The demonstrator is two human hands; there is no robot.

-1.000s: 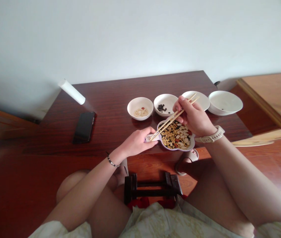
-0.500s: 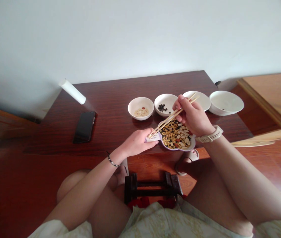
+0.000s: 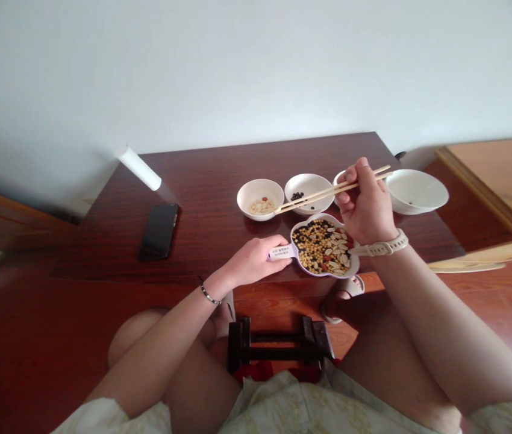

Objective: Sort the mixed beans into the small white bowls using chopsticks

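Two hands work over a dark wooden surface [image 3: 202, 223]. The left hand [image 3: 253, 260] grips the tab handle of a lobed white plate [image 3: 328, 275], which is heaped with soybeans, black beans and pale seeds. The right hand [image 3: 364, 202], just above the plate, pinches wooden chopsticks [image 3: 328, 193]. Their tips reach across a bowl of black beans [image 3: 309, 193] to a bowl of pale pieces [image 3: 260, 200]. A larger white bowl [image 3: 416, 191] stands just beyond the right hand.
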